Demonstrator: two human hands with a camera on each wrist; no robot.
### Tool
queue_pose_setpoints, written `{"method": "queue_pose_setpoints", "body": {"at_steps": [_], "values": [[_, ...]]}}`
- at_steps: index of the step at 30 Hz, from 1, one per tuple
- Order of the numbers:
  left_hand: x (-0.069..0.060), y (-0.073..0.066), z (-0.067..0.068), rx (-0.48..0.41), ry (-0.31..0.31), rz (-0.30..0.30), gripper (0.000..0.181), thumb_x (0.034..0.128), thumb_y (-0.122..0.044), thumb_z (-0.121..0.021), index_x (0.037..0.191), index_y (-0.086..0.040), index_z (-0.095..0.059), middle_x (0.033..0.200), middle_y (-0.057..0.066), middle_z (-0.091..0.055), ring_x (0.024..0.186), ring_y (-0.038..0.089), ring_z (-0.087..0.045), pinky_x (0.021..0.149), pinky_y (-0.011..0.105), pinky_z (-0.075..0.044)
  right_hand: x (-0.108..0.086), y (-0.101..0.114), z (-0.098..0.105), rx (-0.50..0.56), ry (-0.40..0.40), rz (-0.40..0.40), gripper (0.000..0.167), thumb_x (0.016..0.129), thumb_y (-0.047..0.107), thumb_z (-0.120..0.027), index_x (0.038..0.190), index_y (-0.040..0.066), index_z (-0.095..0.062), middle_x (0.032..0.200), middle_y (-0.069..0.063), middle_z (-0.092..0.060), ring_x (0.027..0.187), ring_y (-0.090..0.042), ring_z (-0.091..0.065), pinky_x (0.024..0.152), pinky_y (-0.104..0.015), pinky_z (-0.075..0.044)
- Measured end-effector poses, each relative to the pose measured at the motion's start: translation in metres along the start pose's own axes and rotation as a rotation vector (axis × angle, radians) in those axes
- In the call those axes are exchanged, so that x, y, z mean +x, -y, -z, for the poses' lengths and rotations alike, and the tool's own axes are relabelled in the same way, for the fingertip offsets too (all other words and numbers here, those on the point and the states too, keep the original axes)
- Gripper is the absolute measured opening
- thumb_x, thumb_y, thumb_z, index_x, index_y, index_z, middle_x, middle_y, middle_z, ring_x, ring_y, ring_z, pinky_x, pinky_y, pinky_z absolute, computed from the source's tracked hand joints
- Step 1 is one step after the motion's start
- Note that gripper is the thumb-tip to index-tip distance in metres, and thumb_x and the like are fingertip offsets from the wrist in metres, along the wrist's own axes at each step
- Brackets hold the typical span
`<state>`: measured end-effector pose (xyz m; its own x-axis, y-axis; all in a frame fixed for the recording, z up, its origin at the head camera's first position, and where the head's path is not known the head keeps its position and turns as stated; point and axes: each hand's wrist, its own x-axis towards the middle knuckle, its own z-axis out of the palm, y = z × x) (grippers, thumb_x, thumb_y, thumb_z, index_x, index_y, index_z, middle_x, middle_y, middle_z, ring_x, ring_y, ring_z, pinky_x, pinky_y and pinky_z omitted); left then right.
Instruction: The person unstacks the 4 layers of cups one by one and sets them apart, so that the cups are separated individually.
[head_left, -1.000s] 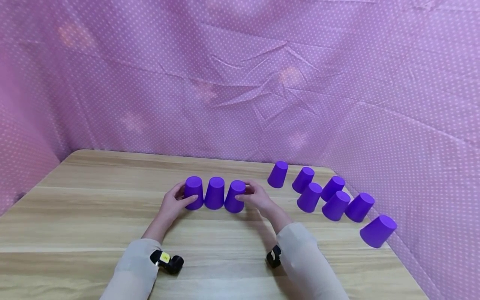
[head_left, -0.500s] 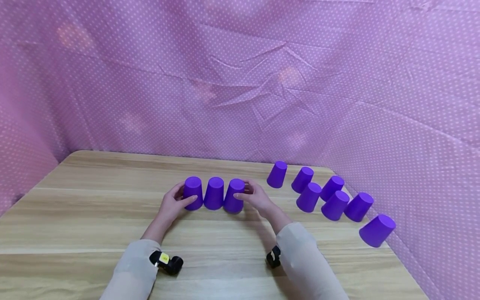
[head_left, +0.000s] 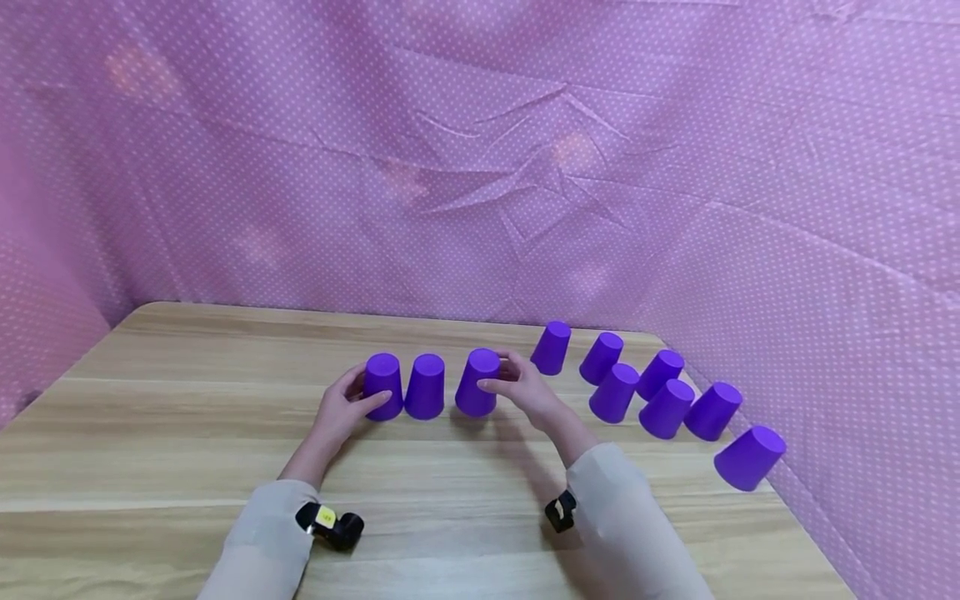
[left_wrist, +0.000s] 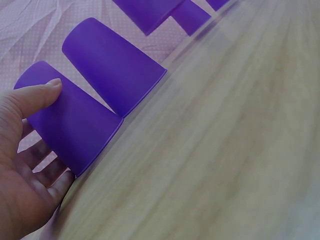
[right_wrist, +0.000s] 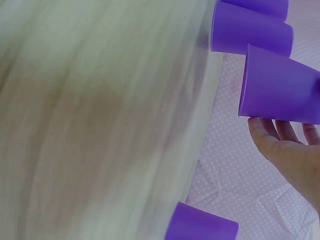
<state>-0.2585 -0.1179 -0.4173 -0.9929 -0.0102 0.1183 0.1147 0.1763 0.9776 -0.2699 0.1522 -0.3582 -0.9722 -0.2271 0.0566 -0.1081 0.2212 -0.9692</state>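
Observation:
Three upside-down purple cups are in the middle of the table. My left hand (head_left: 339, 414) grips the left cup (head_left: 381, 379), thumb in front and fingers behind; its rim rests on the wood. Beside it, almost touching at the rim, stands the middle cup (head_left: 425, 387), which no hand touches. My right hand (head_left: 534, 397) holds the right cup (head_left: 474, 385) a little above the table, its shadow falling below. In the right wrist view, the fingers of that hand (right_wrist: 295, 155) lie along the side of the raised cup (right_wrist: 280, 87); the thumb is mostly out of sight.
Several more upside-down purple cups stand at the right, among them a back one (head_left: 551, 348) and a near one (head_left: 750, 458) by the table's right edge. A pink dotted cloth (head_left: 480, 208) hangs behind and beside the wooden table (head_left: 187, 400).
My right hand has raised its cup off the table and shifted it slightly right, opening a gap from the middle cup. The left hand keeps its grip on the left cup.

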Motion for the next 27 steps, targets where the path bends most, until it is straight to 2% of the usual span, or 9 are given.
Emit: {"method": "queue_pose_setpoints", "body": {"at_steps": [10,17,27], "values": [[0.003,0.004,0.000,0.001,-0.020,-0.012,0.063,0.0754,-0.014,-0.067,0.129,0.000,-0.035,0.122,0.023,-0.041,0.113,0.030,-0.038,0.096,0.038,-0.031,-0.015,0.006,0.019,0.012,0.005,0.049,0.049,0.074,0.006,-0.066,0.119,0.006,-0.046,0.106,-0.011,-0.056,0.098,-0.023,-0.050,0.086,-0.037,-0.040],[0.002,0.002,0.002,0.011,-0.022,-0.003,0.065,0.0756,-0.016,-0.067,0.130,-0.001,-0.034,0.123,0.023,-0.040,0.113,0.031,-0.037,0.096,0.038,-0.030,-0.030,0.005,0.040,0.036,0.002,0.022,0.047,0.075,0.009,-0.065,0.117,0.007,-0.045,0.106,-0.012,-0.054,0.098,-0.023,-0.048,0.086,-0.037,-0.039],[0.003,0.004,0.000,0.010,-0.013,-0.013,0.065,0.0752,-0.017,-0.067,0.129,-0.001,-0.034,0.122,0.023,-0.041,0.112,0.031,-0.038,0.096,0.038,-0.030,-0.056,-0.003,0.073,-0.014,-0.053,0.022,0.052,0.076,0.010,-0.065,0.121,0.004,-0.041,0.112,-0.015,-0.051,0.103,-0.025,-0.047,0.088,-0.038,-0.038]]}}
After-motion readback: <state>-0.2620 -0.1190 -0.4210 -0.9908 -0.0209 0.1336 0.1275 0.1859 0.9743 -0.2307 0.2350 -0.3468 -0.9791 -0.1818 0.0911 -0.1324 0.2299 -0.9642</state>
